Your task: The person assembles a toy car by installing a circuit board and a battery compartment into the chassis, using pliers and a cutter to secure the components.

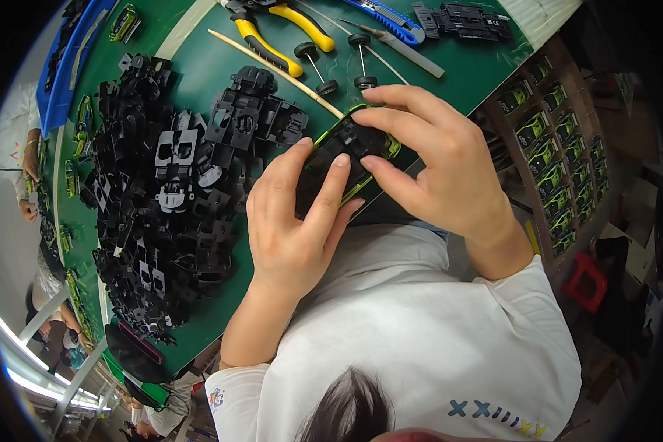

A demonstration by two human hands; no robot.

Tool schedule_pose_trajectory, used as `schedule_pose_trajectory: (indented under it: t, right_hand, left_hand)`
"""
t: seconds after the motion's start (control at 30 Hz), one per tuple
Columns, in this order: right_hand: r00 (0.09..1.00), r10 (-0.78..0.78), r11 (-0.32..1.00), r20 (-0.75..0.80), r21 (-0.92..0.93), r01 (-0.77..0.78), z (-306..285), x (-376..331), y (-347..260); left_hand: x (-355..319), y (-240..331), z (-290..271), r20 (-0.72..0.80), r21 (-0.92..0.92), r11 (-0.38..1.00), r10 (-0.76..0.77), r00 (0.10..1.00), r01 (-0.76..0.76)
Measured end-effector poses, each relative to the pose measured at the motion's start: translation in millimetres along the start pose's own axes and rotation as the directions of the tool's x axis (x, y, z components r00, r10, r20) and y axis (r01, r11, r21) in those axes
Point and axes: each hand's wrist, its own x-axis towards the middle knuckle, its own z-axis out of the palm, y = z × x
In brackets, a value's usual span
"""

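Between my two hands is a toy car body (350, 141), bright green at its edges with a black plastic interior facing up. My left hand (291, 228) grips its near left end, the fingertips pressing on the black interior and along the side. My right hand (443, 163) pinches the other end between thumb and fingers. My fingers cover part of the body. Just beyond it lie two wheel axles, one (316, 68) to the left and another (362, 60) closer to my right fingers. A wooden stick (272, 69) points toward the car body.
A heap of black plastic parts (155, 243) covers the left of the green table (199, 335). Yellow-handled pliers (252, 46), a blue utility knife (390, 19) and a pale-handled pointed tool (409, 54) lie at the far side. A tray of green cars (560, 166) stands right. Other people are at left.
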Motion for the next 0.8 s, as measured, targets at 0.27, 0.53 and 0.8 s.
schedule_pose_trajectory:
  t: [0.27,0.53,0.8]
  right_hand:
    - [0.996,-0.063,0.995,0.069,-0.076,0.069,-3.1,3.0,-2.2]
    - [0.996,-0.066,0.993,0.065,-0.090,0.072,-3.0,3.0,-5.2]
    - [0.993,-0.056,0.995,0.104,-0.079,0.065,-7.0,4.0,-0.6]
  left_hand:
    - [-0.4,0.6,2.9,-0.047,-0.004,1.000,0.012,0.999,-0.012]
    - [0.8,-0.1,2.9,-0.056,-0.010,1.000,0.025,0.998,-0.025]
    - [2.4,0.0,0.8,-0.029,-0.014,1.000,0.023,0.999,-0.023]
